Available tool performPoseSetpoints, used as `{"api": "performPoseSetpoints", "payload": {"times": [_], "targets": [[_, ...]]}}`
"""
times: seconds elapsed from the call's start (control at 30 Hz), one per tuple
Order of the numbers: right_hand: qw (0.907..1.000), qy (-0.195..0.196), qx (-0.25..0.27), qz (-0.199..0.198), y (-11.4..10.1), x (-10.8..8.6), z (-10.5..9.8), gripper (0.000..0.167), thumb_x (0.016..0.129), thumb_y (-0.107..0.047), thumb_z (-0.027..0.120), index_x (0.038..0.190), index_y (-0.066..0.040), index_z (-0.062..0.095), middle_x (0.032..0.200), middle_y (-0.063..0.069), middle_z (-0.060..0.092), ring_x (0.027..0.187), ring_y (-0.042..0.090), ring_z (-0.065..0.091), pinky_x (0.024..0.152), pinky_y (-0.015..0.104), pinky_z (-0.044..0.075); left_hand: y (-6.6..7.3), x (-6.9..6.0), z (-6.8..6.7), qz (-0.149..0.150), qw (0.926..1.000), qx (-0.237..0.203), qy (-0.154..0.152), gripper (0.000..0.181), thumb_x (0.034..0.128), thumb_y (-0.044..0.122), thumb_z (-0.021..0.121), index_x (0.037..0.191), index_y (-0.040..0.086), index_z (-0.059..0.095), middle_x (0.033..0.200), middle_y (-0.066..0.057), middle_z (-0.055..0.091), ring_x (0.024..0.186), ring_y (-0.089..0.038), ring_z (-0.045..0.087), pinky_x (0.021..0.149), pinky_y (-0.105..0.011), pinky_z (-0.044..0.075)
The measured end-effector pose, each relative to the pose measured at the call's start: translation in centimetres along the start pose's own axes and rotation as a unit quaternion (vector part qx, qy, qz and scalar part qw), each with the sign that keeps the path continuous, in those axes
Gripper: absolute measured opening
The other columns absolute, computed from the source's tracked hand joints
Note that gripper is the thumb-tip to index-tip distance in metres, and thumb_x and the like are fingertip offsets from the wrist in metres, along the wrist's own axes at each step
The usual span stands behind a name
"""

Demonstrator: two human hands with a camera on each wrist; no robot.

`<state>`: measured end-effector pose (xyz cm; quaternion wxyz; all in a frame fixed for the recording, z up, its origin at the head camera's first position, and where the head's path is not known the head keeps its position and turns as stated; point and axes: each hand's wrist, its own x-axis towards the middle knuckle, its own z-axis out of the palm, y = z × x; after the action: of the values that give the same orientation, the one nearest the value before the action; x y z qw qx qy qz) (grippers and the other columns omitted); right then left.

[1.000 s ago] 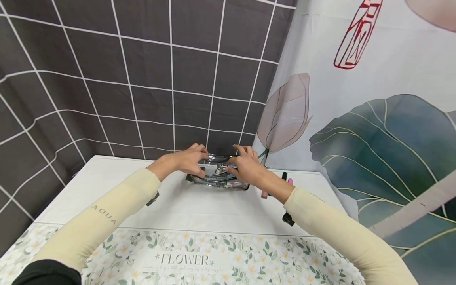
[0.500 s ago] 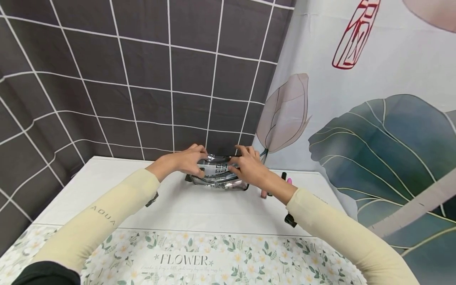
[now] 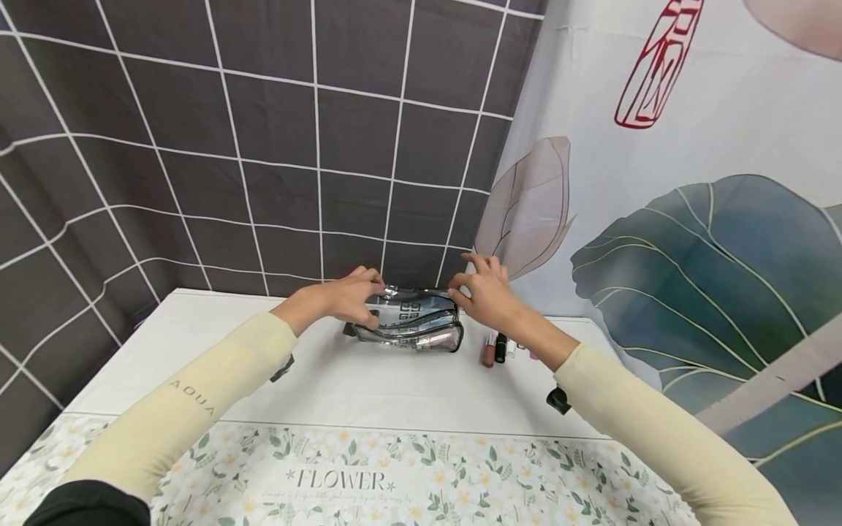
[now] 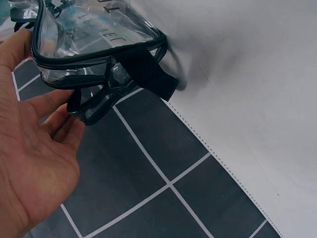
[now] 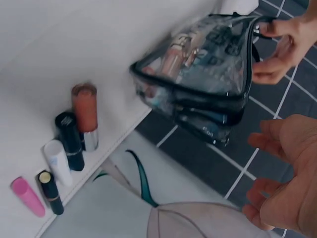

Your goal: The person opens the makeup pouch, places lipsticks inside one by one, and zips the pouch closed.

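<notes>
A clear cosmetic bag (image 3: 411, 325) with black edging stands at the back of the white table. Small items show through its plastic, among them a pinkish tube (image 5: 172, 62) in the right wrist view. My left hand (image 3: 345, 296) holds the bag's left end, thumb on the near rim and fingers at the far rim. A black strap tab (image 4: 148, 74) sticks out from that end. Off the bag's right end is my right hand (image 3: 488, 296), fingers loosely bent with nothing in them; the right wrist view shows a gap between this hand (image 5: 292, 173) and the bag.
Several lipstick-like tubes stand or lie right of the bag: a brownish-red one (image 5: 85, 109), a black one (image 5: 70, 141), a white one (image 5: 58, 161), a small dark one (image 5: 49, 192) and a pink one (image 5: 27, 196). Dark grid cloth (image 3: 263, 183) hangs behind the table.
My right hand has moved right, away from the bag's opening, uncovering the bag's right end and more of the tubes. My left hand stays at the left end.
</notes>
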<state>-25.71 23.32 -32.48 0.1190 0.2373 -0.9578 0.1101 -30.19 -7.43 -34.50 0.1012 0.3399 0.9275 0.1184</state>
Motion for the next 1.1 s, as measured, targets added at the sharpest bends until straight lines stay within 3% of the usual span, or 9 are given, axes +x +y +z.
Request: {"api": "performPoseSetpoints", "payload": {"times": [0.27,0.6,0.87,1.0,1.1], "targets": [[0.9994,-0.002,-0.010,0.033,2.0,-1.0,0.0,0.025,0.113,-0.024,0.067,0.122,-0.008,0.084,0.172,0.032,0.046,0.144,0.054,0.045,0.118,0.073,0.037,0.0,0.0,0.1,-0.001,1.0000,-0.001,0.003,0.085,0.0856,0.032,0.074,0.159,-0.008,0.058,0.163,-0.021,0.052,0.150,-0.037,0.044,0.130,-0.056,0.046],[0.9956,-0.013,-0.010,0.092,4.3,-2.4,0.2,0.024,0.111,-0.022,0.066,0.117,-0.005,0.082,0.174,0.033,0.042,0.152,0.060,0.038,0.121,0.076,0.033,0.1,0.1,0.0,-0.004,1.0000,-0.006,-0.001,0.086,0.0862,0.031,0.074,0.161,-0.007,0.056,0.165,-0.020,0.050,0.152,-0.037,0.043,0.131,-0.055,0.045],[0.9907,-0.045,-0.028,0.125,5.5,-2.9,0.3,0.026,0.109,-0.023,0.068,0.117,-0.003,0.083,0.174,0.036,0.040,0.151,0.062,0.036,0.118,0.076,0.034,0.1,0.0,0.0,-0.002,1.0000,-0.004,-0.005,0.085,0.0876,0.031,0.073,0.162,-0.007,0.056,0.166,-0.020,0.049,0.153,-0.036,0.042,0.131,-0.055,0.045],[0.9829,-0.085,-0.054,0.154,6.0,-3.5,0.1,0.026,0.107,-0.023,0.067,0.101,-0.002,0.081,0.168,0.041,0.044,0.150,0.064,0.036,0.113,0.074,0.037,0.0,0.0,0.0,-0.002,1.0000,-0.003,-0.003,0.085,0.0872,0.031,0.073,0.162,-0.006,0.056,0.166,-0.020,0.049,0.152,-0.036,0.042,0.130,-0.055,0.045],[0.9725,-0.124,-0.073,0.183,6.3,-4.0,0.0,0.029,0.105,-0.025,0.068,0.085,-0.004,0.073,0.153,0.043,0.054,0.138,0.061,0.042,0.106,0.068,0.040,0.0,0.1,0.1,-0.001,1.0000,-0.003,-0.004,0.085,0.0873,0.031,0.073,0.161,-0.006,0.056,0.166,-0.020,0.049,0.152,-0.036,0.042,0.130,-0.055,0.045]]}}
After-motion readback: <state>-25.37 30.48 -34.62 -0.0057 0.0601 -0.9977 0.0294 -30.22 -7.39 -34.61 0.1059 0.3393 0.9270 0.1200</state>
